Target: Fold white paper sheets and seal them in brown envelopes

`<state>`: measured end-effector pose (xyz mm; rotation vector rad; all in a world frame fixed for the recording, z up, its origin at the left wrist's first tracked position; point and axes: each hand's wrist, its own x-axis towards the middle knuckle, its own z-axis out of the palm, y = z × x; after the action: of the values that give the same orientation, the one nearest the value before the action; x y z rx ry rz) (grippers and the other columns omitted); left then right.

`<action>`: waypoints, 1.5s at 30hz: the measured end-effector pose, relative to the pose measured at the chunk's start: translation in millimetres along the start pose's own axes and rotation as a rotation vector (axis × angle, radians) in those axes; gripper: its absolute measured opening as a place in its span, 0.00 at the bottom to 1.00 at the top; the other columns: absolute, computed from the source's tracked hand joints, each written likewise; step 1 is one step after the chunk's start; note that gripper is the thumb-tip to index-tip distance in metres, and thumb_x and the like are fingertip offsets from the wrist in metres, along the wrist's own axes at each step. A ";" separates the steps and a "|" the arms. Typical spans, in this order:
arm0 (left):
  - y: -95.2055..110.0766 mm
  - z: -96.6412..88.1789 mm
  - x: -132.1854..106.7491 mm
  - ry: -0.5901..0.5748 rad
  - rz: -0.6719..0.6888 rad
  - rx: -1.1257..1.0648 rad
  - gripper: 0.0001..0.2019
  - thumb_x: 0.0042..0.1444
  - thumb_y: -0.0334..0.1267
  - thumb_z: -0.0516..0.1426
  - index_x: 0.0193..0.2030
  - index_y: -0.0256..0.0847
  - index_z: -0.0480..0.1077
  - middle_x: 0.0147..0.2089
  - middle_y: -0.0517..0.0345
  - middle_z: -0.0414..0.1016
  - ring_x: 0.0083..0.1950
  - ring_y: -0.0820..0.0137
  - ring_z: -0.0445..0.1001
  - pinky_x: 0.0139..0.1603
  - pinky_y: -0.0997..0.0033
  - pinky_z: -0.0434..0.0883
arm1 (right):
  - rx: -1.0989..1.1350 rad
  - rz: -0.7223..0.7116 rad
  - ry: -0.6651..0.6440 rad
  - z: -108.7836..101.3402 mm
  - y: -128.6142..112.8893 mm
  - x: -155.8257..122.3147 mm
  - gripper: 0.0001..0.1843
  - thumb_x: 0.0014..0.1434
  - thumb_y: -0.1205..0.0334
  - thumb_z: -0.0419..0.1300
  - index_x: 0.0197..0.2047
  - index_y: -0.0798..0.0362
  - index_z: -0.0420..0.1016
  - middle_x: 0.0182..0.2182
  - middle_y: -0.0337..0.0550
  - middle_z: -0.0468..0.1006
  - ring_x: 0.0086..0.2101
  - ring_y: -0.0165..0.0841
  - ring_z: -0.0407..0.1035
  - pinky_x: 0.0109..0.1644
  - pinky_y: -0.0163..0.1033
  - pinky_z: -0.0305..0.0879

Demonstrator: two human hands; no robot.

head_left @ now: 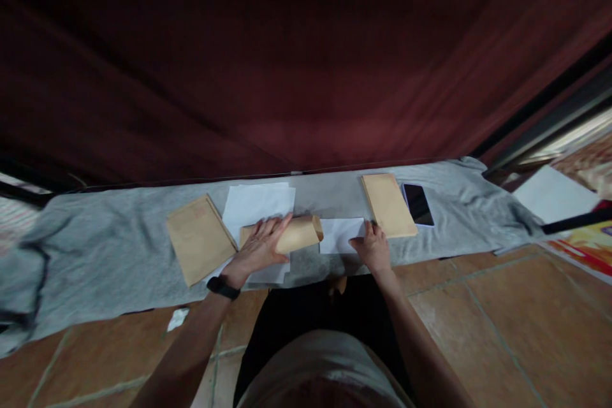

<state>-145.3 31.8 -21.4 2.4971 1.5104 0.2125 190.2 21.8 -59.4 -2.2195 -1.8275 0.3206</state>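
Observation:
My left hand (pixel 262 244) lies flat with fingers stretched out on a brown envelope (pixel 296 234) on the grey cloth (pixel 109 255). A folded white sheet (pixel 340 233) sticks out of the envelope's right end. My right hand (pixel 372 247) pinches the right edge of that sheet, fingers closed on it. A black band is on my left wrist.
A stack of brown envelopes (pixel 198 238) lies left, white papers (pixel 257 203) behind my left hand. Another brown envelope stack (pixel 387 204) and a dark phone (pixel 417 203) lie right. A dark red curtain hangs behind. Tiled floor (pixel 502 312) surrounds; a white sheet (pixel 552 194) lies far right.

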 end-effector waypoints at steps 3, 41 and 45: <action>3.6 -2.1 -1.3 -0.031 0.012 0.019 0.57 0.49 0.49 0.68 0.76 0.49 0.35 0.70 0.42 0.58 0.72 0.51 0.56 0.72 0.44 0.48 | -0.006 0.010 -0.014 -1.2 1.7 6.2 0.39 0.56 0.51 0.66 0.65 0.59 0.61 0.55 0.63 0.70 0.56 0.52 0.66 0.56 0.49 0.63; -4.5 9.3 -0.3 -0.014 0.057 -0.041 0.60 0.45 0.51 0.69 0.77 0.46 0.36 0.73 0.40 0.53 0.75 0.49 0.51 0.73 0.41 0.44 | 0.894 0.048 0.010 -19.7 17.7 -15.4 0.23 0.58 0.40 0.55 0.43 0.51 0.73 0.34 0.43 0.79 0.36 0.38 0.71 0.43 0.43 0.70; -7.2 12.6 -0.5 -0.029 0.067 -0.008 0.62 0.44 0.53 0.69 0.77 0.46 0.35 0.73 0.39 0.53 0.75 0.49 0.51 0.74 0.41 0.44 | 0.935 0.059 -0.127 -19.9 11.1 -11.7 0.20 0.58 0.43 0.55 0.42 0.49 0.73 0.27 0.38 0.74 0.26 0.35 0.67 0.30 0.40 0.69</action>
<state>-148.7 33.3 -35.4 2.5354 1.4138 0.1917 204.7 7.3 -44.0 -1.5926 -1.2440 1.0821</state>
